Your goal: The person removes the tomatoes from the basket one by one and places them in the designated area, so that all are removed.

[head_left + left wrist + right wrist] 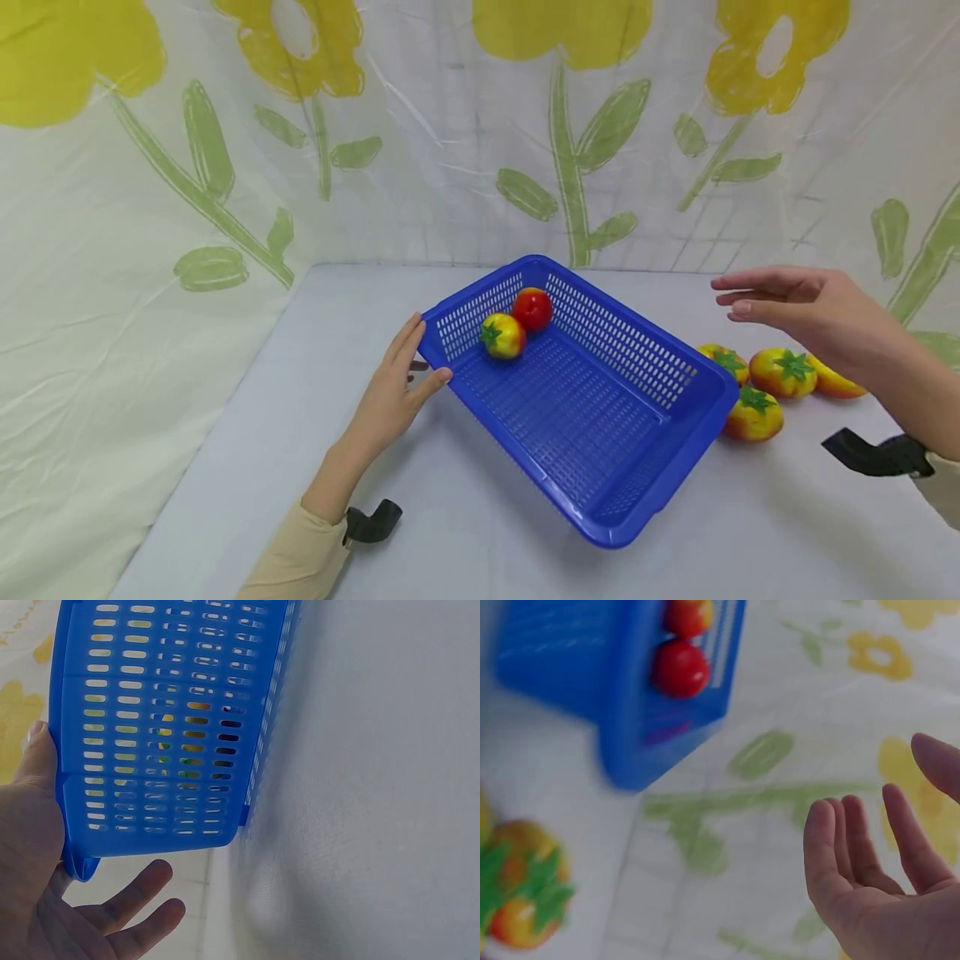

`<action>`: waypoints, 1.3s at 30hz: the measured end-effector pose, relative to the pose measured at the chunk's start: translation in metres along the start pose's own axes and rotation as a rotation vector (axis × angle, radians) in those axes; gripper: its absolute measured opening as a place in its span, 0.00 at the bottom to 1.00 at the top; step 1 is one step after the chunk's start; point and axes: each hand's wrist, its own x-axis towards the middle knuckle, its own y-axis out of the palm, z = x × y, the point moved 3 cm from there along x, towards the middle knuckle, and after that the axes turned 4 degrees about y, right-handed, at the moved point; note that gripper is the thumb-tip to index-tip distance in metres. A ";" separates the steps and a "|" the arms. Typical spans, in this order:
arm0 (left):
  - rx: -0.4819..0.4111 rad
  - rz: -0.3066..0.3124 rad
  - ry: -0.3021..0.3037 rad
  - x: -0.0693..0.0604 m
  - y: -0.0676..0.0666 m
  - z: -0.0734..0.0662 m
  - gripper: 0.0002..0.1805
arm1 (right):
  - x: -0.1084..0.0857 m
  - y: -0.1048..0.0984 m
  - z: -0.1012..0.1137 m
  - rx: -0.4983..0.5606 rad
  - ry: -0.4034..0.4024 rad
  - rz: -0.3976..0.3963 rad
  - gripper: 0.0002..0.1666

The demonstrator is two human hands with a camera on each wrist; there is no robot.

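Note:
A blue plastic basket (pixel 570 408) with slotted walls stands tilted in the middle of the head view. Inside, at its far left end, lie a red round fruit (pixel 533 309) and a yellow-red fruit with a green leafy top (pixel 502 336). My left hand (pixel 386 404) holds the basket's left corner by the rim, with two fingers spread below it in the left wrist view. Apart from the basket, my right hand (pixel 832 317) hovers in the air at the right, fingers extended and nothing in them. Both hands appear in their wrist views.
Right of the basket, several yellow-red fruits with green leafy tops (pixel 783 372) lie on the white table (pixel 247 467). Among them is a plain yellow-orange fruit (pixel 836 381), partly behind my right hand. A flower-printed curtain (pixel 450 192) hangs behind the table.

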 end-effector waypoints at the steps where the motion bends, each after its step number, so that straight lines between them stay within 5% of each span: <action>1: -0.003 0.001 -0.002 0.000 0.000 0.000 0.45 | 0.003 0.004 0.011 0.021 -0.028 0.020 0.26; 7: -0.002 -0.005 -0.017 -0.001 0.000 0.001 0.45 | 0.029 0.036 0.069 0.145 -0.172 0.140 0.25; 12: 0.002 -0.002 -0.019 0.000 0.000 0.001 0.45 | 0.058 0.075 0.088 0.187 -0.228 0.224 0.26; 22: -0.022 0.005 -0.020 -0.001 0.000 0.001 0.46 | 0.099 0.144 0.094 0.175 -0.254 0.329 0.26; 39: -0.023 0.004 -0.008 0.001 0.000 0.001 0.46 | 0.134 0.183 0.075 0.178 -0.155 0.330 0.30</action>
